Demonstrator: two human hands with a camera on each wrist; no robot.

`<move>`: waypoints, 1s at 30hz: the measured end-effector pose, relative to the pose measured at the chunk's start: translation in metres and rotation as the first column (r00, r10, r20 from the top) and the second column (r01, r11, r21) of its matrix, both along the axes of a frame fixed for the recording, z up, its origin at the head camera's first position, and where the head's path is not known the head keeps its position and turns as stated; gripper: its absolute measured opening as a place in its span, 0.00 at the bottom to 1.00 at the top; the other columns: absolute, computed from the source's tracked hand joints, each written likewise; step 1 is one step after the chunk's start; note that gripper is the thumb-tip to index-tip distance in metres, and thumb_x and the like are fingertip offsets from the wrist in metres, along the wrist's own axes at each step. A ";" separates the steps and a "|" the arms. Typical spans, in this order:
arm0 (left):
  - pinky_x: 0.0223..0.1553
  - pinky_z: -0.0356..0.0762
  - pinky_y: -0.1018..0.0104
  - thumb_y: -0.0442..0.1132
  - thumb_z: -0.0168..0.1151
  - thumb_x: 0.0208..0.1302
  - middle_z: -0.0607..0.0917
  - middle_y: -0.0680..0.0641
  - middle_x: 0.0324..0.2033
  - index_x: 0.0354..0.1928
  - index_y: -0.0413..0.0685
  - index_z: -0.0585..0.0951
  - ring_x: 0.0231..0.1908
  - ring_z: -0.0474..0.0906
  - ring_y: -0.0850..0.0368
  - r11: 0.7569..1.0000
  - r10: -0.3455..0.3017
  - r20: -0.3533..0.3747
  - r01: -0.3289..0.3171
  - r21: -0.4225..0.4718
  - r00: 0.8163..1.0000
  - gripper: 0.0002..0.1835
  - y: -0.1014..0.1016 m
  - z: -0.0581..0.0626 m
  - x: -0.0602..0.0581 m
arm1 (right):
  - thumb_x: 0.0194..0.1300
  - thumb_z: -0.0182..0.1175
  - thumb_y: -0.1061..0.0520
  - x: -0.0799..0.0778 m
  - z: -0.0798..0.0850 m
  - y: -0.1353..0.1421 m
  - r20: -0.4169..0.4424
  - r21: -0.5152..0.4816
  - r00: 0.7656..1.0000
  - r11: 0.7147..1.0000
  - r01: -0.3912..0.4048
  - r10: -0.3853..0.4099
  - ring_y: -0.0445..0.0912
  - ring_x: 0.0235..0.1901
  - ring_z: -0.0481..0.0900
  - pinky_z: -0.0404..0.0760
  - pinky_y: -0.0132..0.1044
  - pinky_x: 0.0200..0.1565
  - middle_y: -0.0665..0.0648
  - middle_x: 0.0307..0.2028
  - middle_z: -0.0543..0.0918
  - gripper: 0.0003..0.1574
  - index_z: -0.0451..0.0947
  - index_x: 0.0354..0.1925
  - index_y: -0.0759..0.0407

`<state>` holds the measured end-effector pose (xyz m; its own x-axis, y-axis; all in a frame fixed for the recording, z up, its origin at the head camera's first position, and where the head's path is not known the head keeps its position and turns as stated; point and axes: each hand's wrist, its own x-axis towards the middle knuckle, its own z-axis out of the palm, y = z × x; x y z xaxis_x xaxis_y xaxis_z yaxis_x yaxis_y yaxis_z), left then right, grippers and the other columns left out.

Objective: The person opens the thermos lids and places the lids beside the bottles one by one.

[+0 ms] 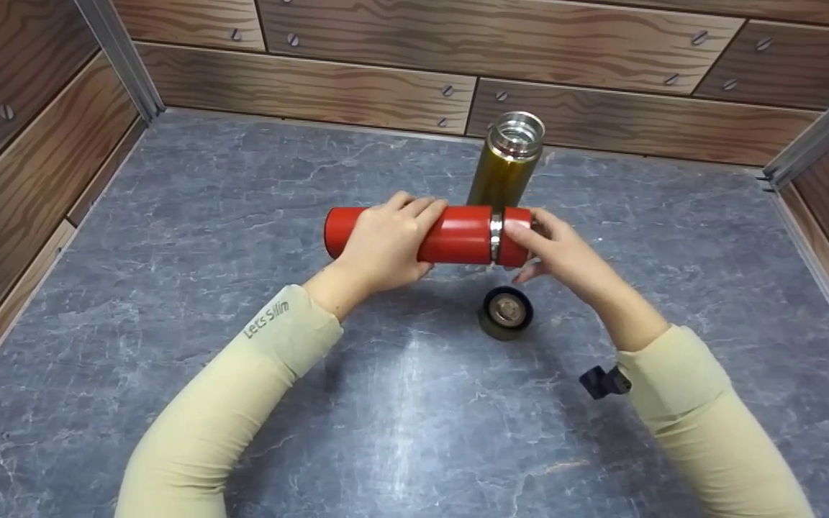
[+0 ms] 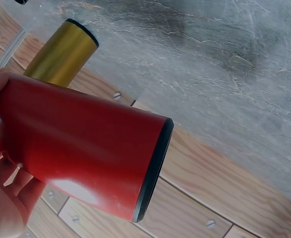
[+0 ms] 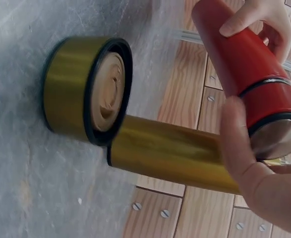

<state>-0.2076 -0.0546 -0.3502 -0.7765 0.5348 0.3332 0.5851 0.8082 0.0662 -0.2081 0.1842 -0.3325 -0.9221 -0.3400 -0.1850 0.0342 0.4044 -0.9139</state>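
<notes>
A red thermos flask (image 1: pixel 461 234) lies sideways in the air, its black-rimmed base to the left. My left hand (image 1: pixel 389 248) grips its body, thumb below and fingers over the top. At the other end my right hand (image 1: pixel 565 255) holds the red lid (image 3: pixel 271 101), thumb against its side; a silver band shows between lid and body. Behind the red flask stands a gold thermos flask (image 1: pixel 502 173), upright with its steel mouth uncovered. Its gold lid (image 3: pixel 66 89) sits inner side up on the table, below my right hand.
The grey marbled tabletop (image 1: pixel 242 201) is bounded by wood-patterned panels (image 1: pixel 314 79) at the back and both sides. A small black object (image 1: pixel 601 381) is attached at my right sleeve cuff.
</notes>
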 end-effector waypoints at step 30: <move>0.46 0.79 0.53 0.45 0.69 0.46 0.80 0.46 0.54 0.61 0.45 0.72 0.51 0.75 0.50 1.000 -0.005 -0.028 0.005 0.016 1.000 0.37 -0.004 -0.007 -0.007 | 0.44 0.70 0.68 -0.002 -0.003 0.003 -0.332 0.186 0.940 0.982 -0.021 0.082 0.57 0.55 0.71 0.77 0.50 0.54 0.63 0.58 0.66 0.43 0.64 0.59 0.62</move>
